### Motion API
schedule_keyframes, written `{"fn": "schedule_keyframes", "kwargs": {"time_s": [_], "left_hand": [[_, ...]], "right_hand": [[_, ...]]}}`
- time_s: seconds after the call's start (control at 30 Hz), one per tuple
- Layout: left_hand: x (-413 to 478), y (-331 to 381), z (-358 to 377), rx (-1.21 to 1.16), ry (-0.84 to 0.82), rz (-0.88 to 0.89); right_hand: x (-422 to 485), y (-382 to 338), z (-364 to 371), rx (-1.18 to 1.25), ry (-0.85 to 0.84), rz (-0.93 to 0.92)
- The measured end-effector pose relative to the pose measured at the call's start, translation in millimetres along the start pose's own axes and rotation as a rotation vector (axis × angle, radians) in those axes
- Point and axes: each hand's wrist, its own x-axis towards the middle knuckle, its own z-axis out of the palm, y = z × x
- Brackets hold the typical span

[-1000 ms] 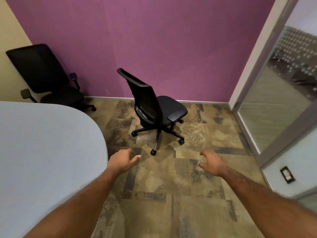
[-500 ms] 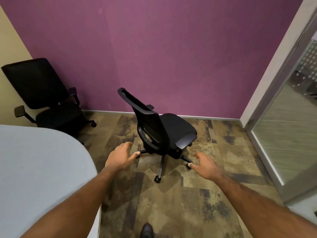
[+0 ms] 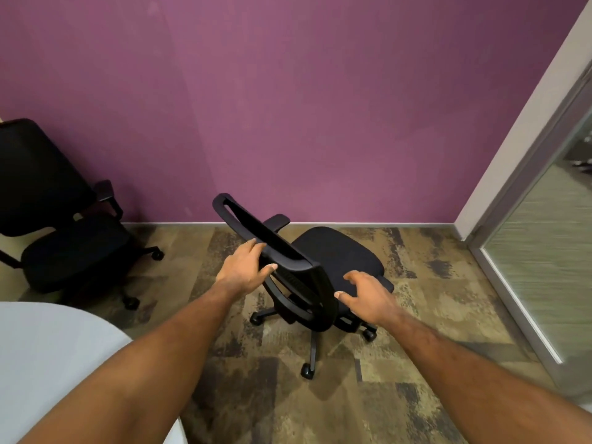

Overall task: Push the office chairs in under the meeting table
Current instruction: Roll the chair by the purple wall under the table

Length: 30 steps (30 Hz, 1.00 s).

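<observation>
Head view: black office chair stands on the patterned carpet in the middle of the frame, near the purple wall, seat facing the wall, backrest toward the person. Its wheeled base is well apart from the meeting table, whose pale rounded edge shows at bottom left.

Left hand is at the backrest's top rail, approx. mid-length: fingers laid on/over the rail's near side, thumb spread below it, hand wide, not clenched. Contact looks made at the fingertips, but can't tell if it's a real hold; no full wrap visible.

Right hand is beside the backrest's right corner, w/ fingers curled and spread, thumb pointing toward the frame edge. Small gap btwn thumb tip and backrest; hand is in front of the seat and right armrest, holding nothing. So the backrest sits btwn the two hands, left touching, right just off it.

2nd black chair sits at left by the wall corner, w/ armrests, just beyond the table's far edge, not tucked under. Glass door w/ metal frame at right.
</observation>
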Motion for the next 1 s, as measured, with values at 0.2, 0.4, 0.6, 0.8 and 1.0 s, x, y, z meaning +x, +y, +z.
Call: {"fn": "schedule_keyframes", "kwargs": {"time_s": [0.2, 0.4, 0.6, 0.8, 1.0], "left_hand": [[41, -13, 16, 0.163, -0.193, 0.104], [46, -8, 15, 0.233, -0.180, 0.168], [42, 31, 16, 0.259, -0.147, 0.191], [43, 43, 13, 0.074, -0.094, 0.361], [53, 3, 0, 0.227, -0.145, 0.094]], "right_hand": [[33, -20, 16, 0.080, -0.031, 0.023], [52, -33, 13, 0.147, 0.000, -0.016], [65, -44, 9, 0.133, 0.007, -0.068], [69, -28, 1, -0.085, 0.061, -0.067], [75, -7, -9, -0.171, 0.087, -0.087]]}}
